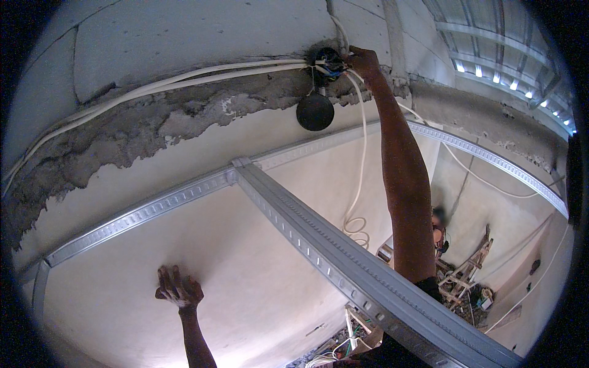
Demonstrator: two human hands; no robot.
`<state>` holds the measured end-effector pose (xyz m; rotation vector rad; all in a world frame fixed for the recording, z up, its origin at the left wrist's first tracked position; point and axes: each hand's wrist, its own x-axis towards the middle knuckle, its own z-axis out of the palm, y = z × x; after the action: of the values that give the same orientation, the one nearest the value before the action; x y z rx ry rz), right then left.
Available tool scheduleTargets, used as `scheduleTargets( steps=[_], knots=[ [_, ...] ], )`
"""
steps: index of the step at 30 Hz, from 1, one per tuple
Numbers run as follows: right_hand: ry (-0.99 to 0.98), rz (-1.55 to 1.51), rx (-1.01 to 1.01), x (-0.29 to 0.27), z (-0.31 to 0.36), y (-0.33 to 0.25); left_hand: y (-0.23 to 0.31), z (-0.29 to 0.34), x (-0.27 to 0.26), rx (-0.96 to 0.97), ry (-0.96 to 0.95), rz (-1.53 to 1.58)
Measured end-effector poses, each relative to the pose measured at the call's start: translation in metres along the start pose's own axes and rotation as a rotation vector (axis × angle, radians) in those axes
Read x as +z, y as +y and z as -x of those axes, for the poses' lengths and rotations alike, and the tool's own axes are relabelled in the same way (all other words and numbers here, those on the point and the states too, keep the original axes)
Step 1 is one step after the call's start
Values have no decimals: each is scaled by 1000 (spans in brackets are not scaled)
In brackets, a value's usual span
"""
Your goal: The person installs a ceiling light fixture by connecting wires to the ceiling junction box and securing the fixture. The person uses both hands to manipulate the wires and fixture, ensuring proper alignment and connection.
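Observation:
My right hand (pixel 363 62) is raised to a round black junction box (pixel 329 60) set in the upper wall. Its fingers are bent closed at the box's right side, among the wires; what they grip is too small to make out. Thin coloured wires (pixel 333 73) bunch in the box opening. Just below it hangs a round black lid (pixel 315 112). Two white cables (pixel 215 70) run into the box from the left, and another white cable (pixel 364 141) drops from beside my right hand, ending in loops. Lower left, my left hand (pixel 179 289) rests with spread fingers on the plastered wall (pixel 257 264).
A metal ceiling channel (pixel 147 211) follows the wall, joined by a thick metal beam (pixel 343 257) crossing toward me. Another channel (pixel 491 153) curves off right. Far below are a wooden frame (pixel 469 270), rubble and what looks like a person (pixel 438 233). Corrugated roofing (pixel 503 43) is at upper right.

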<state>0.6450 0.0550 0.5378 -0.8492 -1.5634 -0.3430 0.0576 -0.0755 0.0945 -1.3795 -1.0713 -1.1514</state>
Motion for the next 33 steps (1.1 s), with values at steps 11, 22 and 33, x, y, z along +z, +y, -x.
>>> scheduleTargets(
  steps=[11,22,33],
  knots=[
    [103,477,-251,-32,23,-51,4,-8,-4,16,-19,-6],
    [-210,829,-298,-20,31,-110,1,-4,-2,-2,-30,-25],
    [-321,920,-211,-10,20,-118,0,-2,-7,9,-19,-56]
  ],
)
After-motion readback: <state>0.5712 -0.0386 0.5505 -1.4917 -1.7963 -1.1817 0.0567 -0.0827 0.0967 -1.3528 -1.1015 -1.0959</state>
